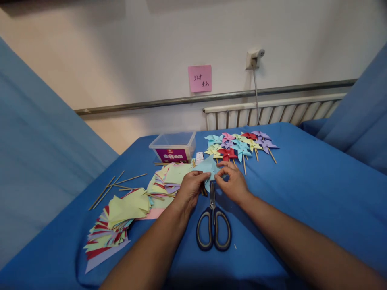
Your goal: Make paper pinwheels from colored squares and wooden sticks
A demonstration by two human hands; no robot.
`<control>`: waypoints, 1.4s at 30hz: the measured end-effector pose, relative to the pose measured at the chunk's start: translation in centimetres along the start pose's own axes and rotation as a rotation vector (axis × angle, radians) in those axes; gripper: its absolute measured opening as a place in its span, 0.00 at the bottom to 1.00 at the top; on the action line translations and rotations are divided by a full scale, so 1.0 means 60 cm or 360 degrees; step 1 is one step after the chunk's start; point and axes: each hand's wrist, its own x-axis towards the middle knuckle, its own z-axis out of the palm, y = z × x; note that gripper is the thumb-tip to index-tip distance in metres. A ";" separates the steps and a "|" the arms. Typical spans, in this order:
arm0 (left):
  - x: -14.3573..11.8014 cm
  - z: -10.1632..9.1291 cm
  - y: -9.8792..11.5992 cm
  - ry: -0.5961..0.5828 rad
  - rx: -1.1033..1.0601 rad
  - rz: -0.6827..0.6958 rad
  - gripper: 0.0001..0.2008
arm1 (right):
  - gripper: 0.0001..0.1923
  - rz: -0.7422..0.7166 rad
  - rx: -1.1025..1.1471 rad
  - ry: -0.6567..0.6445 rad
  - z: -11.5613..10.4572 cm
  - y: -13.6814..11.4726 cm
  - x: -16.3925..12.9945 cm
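A light blue paper pinwheel (208, 165), partly folded, is held up between my two hands above the table. My left hand (193, 183) pinches its lower left part, thumb on top. The fingers of my right hand (232, 180) are pinched at its right edge; whether they also hold a small pin I cannot make out. Just below my hands lie scissors (213, 225) with dark handles, blades closed and pointing away from me. To the left of my left hand is a stack of cut coloured paper squares (178, 174).
Finished pinwheels (238, 147) on sticks lie at the back right. A clear plastic box (173, 147) and a small white box (199, 156) stand behind the paper. At left are a fanned paper pile (127, 209) and loose sticks (110, 189). Blue curtains (39, 153) hang at both sides.
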 end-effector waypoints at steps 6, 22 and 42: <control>0.002 -0.001 -0.004 -0.0007 0.0057 -0.0009 0.14 | 0.08 0.0004 -0.0024 -0.0004 0.002 0.004 0.000; 0.000 0.000 -0.002 -0.0037 0.0073 -0.0005 0.14 | 0.08 0.0048 0.0086 0.0020 0.005 0.006 0.000; -0.006 -0.003 0.009 -0.0082 0.0138 -0.0071 0.11 | 0.18 0.0554 0.0806 0.0070 -0.003 0.005 0.010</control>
